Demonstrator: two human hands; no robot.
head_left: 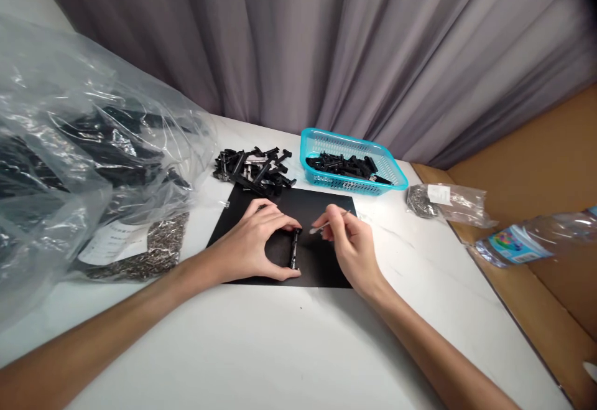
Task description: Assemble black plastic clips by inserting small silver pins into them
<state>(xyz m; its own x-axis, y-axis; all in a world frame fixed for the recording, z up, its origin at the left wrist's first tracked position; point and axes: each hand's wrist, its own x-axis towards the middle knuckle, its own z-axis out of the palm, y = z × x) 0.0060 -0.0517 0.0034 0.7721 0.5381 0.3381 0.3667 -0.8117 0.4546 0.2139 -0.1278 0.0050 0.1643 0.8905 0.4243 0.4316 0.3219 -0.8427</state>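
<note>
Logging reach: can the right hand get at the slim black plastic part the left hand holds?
Probably yes: the left hand holds the black part by its ends, leaving the side facing the right hand open; that hand holds a thin pale tool.

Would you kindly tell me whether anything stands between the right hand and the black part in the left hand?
Nothing visible; only the slim tool in the right hand juts into the gap toward the black part, above the mat.
</note>
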